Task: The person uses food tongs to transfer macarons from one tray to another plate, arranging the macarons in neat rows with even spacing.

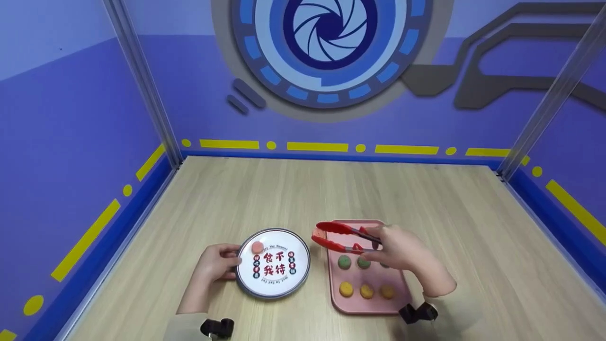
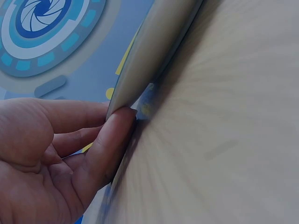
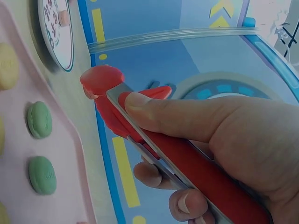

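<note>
My left hand point(image 1: 215, 263) pinches the left rim of a round white plate point(image 1: 298, 248) with red and dark printed characters. In the left wrist view the thumb and fingers hold the plate's edge point(image 2: 154, 51). One pink macaron point(image 1: 257, 247) lies on the plate's upper left. With my right hand point(image 1: 402, 248) I grip red-and-metal tongs point(image 1: 335, 228). Between the tong tips is a pink macaron point(image 1: 319, 233), above the gap between plate and tray; in the right wrist view the tips point(image 3: 103, 77) mostly hide it.
A pink tray point(image 1: 338, 304) stands right of the plate, under my right hand. On it are green macarons point(image 1: 344, 262), one partly hidden by the hand, and a front row of yellow macarons point(image 1: 346, 289). Blue-purple walls point(image 1: 312, 125) enclose the wooden table point(image 1: 236, 189).
</note>
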### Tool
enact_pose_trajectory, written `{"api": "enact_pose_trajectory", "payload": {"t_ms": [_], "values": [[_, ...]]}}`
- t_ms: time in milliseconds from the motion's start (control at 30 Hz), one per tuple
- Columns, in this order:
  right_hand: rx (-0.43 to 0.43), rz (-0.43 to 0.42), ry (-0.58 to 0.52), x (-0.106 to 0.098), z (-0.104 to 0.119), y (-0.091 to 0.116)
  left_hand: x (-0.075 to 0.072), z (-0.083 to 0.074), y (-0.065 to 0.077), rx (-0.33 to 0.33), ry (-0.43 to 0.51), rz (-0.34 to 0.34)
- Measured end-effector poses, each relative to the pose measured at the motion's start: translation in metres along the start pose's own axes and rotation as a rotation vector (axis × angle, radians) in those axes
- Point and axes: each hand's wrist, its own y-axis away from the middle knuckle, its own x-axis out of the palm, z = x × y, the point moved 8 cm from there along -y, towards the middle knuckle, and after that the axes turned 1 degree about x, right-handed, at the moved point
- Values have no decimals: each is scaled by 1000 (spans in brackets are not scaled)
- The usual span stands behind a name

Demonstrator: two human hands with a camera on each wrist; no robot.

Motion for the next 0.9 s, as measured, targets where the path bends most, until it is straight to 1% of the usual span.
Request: {"api": "enact_pose_trajectory", "payload": {"t_ms": [167, 233, 400, 500, 600, 733, 833, 900], "values": [[-63, -6, 20, 4, 13, -9, 0, 0, 0, 4, 15, 3], [-58, 0, 32, 7, 16, -12, 0, 0, -1, 5, 19, 3], [-11, 16, 44, 14, 22, -19, 0, 2, -1, -6, 17, -3], [-31, 9, 61, 17, 27, -23, 0, 3, -2, -14, 11, -6], [-62, 2, 101, 20, 32, -28, 0, 3, -2, -21, 2, -5], [-71, -1, 166, 25, 38, -33, 0, 4, -2, -26, 2, -4], [-36, 23, 165, 30, 40, -38, 0, 4, -2, -22, 6, -3], [1, 50, 141, 35, 39, -41, 0, 4, -2, -19, 8, -3]]}}
